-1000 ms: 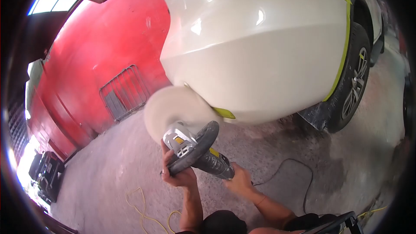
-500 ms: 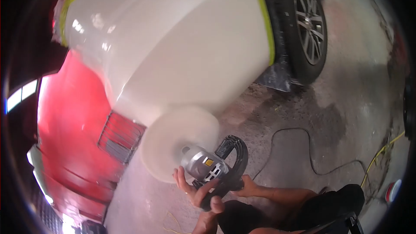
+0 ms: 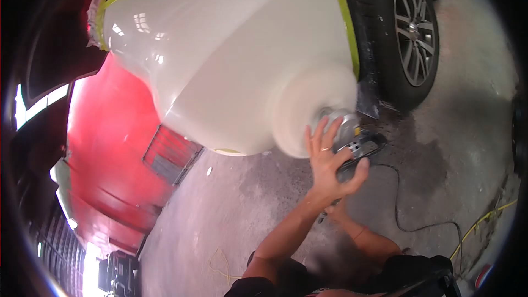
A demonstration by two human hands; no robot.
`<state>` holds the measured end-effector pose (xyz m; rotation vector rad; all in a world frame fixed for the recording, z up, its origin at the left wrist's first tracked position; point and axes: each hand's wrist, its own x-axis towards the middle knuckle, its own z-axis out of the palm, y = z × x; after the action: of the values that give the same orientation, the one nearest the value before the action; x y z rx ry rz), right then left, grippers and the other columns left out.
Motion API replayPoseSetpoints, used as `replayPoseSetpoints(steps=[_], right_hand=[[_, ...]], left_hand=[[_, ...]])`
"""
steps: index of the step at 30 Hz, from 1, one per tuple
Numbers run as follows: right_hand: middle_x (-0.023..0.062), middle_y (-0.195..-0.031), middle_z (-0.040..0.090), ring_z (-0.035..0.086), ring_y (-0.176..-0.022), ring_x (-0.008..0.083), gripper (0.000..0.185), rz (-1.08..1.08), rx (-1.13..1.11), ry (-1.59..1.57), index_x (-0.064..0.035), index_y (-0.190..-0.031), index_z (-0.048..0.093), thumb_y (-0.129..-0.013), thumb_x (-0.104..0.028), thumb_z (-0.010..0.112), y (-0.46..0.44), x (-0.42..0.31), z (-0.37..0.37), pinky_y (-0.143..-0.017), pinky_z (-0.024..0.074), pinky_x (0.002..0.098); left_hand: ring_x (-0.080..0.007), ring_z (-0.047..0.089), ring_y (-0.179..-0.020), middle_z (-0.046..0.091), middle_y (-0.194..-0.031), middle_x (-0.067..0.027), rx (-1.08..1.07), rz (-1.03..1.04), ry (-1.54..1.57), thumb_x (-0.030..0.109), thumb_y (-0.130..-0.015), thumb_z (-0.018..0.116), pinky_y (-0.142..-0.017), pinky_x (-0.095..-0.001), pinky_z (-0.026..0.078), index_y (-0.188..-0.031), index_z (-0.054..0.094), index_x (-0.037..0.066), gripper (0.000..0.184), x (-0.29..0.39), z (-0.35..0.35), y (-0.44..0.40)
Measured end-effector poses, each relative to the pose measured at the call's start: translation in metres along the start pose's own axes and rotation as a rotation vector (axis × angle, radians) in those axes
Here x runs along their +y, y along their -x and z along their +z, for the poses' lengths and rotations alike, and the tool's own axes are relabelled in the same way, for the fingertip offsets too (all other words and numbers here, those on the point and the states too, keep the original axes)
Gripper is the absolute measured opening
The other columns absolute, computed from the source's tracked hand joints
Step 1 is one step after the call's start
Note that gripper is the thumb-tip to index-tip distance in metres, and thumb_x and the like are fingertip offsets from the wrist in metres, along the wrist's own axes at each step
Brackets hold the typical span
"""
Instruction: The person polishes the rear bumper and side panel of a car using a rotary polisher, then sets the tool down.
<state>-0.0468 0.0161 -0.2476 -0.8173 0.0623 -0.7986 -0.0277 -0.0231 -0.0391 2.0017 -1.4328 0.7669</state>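
A grey-and-black polisher (image 3: 347,129) is at the lower edge of a white car body panel (image 3: 242,55), beside the wheel arch. Its round pale pad (image 3: 294,110) looks blurred, as if spinning, and lies against the paint. Across the polisher's head and side, my left hand (image 3: 330,168) grips with its fingers spread and a ring on one of them. Lower down, my right hand (image 3: 338,209) is around the rear of the tool, its fingers mostly hidden behind the left wrist and the tool.
Yellow-green masking tape (image 3: 344,19) edges the panel next to the tyre and alloy wheel (image 3: 413,30). To the left are a red car panel (image 3: 110,148) and a black wire rack (image 3: 170,157). A dark cord (image 3: 397,203) trails over the concrete floor (image 3: 220,209), near a yellow cable (image 3: 484,220).
Both hands have carried the polisher right and upward along the panel's lower edge, toward the wheel. The view has shifted slightly, and the arms now reach farther out.
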Motion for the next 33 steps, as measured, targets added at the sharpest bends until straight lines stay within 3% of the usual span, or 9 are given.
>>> replayPoseSetpoints(steps=[5, 9, 15, 18, 21, 24, 26, 29, 33], right_hand=[[0.0067, -0.102, 0.072, 0.067, -0.094, 0.0155, 0.041, 0.162, -0.15, -0.019, -0.0018, -0.111, 0.067, -0.076, -0.016, 0.082, -0.013, 0.025, 0.025, -0.083, 0.0539, 0.033], [0.0065, -0.102, 0.072, 0.067, -0.095, 0.0155, 0.041, 0.32, -0.288, 0.015, -0.0021, -0.112, 0.067, -0.076, -0.015, 0.081, 0.002, 0.043, 0.019, -0.083, 0.054, 0.0332], [0.0066, -0.101, 0.073, 0.067, -0.094, 0.0151, 0.042, 0.341, -0.484, 0.121, -0.0032, -0.115, 0.067, -0.077, -0.014, 0.08, 0.073, 0.086, -0.004, -0.083, 0.0543, 0.0335], [0.0079, -0.101, 0.074, 0.068, -0.094, 0.0143, 0.043, 0.297, -0.584, 0.169, -0.005, -0.117, 0.066, -0.077, -0.015, 0.079, 0.064, 0.072, 0.008, -0.084, 0.0546, 0.0335], [0.0122, -0.105, 0.074, 0.07, -0.096, 0.0157, 0.048, 0.38, -0.622, 0.144, -0.0065, -0.123, 0.063, -0.078, -0.017, 0.078, 0.045, 0.043, 0.01, -0.086, 0.0543, 0.034], [0.0132, -0.107, 0.074, 0.07, -0.1, 0.0174, 0.052, 0.502, -0.739, 0.202, -0.0065, -0.126, 0.061, -0.078, -0.019, 0.078, 0.038, 0.041, 0.007, -0.09, 0.0533, 0.0344], [0.0047, -0.096, 0.074, 0.066, -0.091, 0.0102, 0.039, 0.433, -0.667, 0.253, -0.0055, -0.112, 0.068, -0.077, -0.016, 0.081, 0.04, 0.038, 0.003, -0.083, 0.054, 0.0313], [0.0109, -0.112, 0.073, 0.066, -0.104, 0.0142, 0.051, 0.5, -0.65, 0.158, -0.0053, -0.126, 0.062, -0.078, -0.017, 0.078, 0.028, 0.027, -0.01, -0.094, 0.0513, 0.0331], [0.0101, -0.113, 0.072, 0.065, -0.106, 0.015, 0.051, 0.46, -0.592, -0.034, -0.0028, -0.125, 0.062, -0.078, -0.014, 0.078, 0.021, 0.03, -0.02, -0.094, 0.0513, 0.0337]], left_hand=[[-0.0505, 0.023, -0.146, 0.033, -0.156, -0.0273, -0.102, -0.178, -0.039, 0.027, -0.074, 0.077, -0.116, -0.0675, 0.008, -0.071, 0.065, 0.004, 0.027, 0.009, 0.001, 0.002], [-0.0563, 0.014, -0.148, 0.031, -0.156, -0.0321, -0.015, -0.257, 0.035, 0.03, -0.076, 0.075, -0.117, -0.066, 0.006, -0.075, 0.067, 0.003, 0.028, 0.0, -0.015, 0.055], [-0.0525, 0.042, -0.136, 0.025, -0.156, -0.0386, 0.287, -0.323, 0.14, 0.032, -0.082, 0.067, -0.111, -0.0533, 0.035, -0.074, 0.062, 0.001, 0.033, -0.009, -0.061, 0.13], [-0.05, 0.043, -0.136, 0.02, -0.157, -0.0408, 0.37, -0.316, 0.043, 0.045, -0.092, 0.059, -0.11, -0.0529, 0.035, -0.068, 0.054, 0.003, 0.05, -0.001, -0.079, 0.132], [-0.0496, 0.042, -0.136, 0.021, -0.156, -0.041, 0.413, -0.329, -0.046, 0.048, -0.095, 0.055, -0.11, -0.0535, 0.036, -0.074, 0.051, 0.005, 0.048, 0.007, -0.081, 0.131], [-0.0499, 0.041, -0.137, 0.021, -0.156, -0.0409, 0.405, -0.311, -0.069, 0.048, -0.096, 0.053, -0.11, -0.0539, 0.037, -0.077, 0.05, 0.006, 0.046, 0.009, -0.076, 0.127], [-0.0502, 0.041, -0.137, 0.022, -0.156, -0.0407, 0.354, -0.301, -0.072, 0.047, -0.095, 0.054, -0.11, -0.0541, 0.037, -0.077, 0.05, 0.006, 0.045, 0.01, -0.071, 0.119], [-0.053, 0.039, -0.138, 0.025, -0.155, -0.0408, 0.28, -0.287, -0.076, 0.043, -0.094, 0.056, -0.111, -0.0555, 0.035, -0.076, 0.052, 0.005, 0.042, 0.012, -0.05, 0.1], [-0.0512, 0.032, -0.144, 0.029, -0.155, -0.0387, 0.182, -0.27, -0.13, 0.035, -0.09, 0.055, -0.115, -0.0583, 0.028, -0.068, 0.054, 0.0, 0.041, 0.019, -0.019, 0.068]])
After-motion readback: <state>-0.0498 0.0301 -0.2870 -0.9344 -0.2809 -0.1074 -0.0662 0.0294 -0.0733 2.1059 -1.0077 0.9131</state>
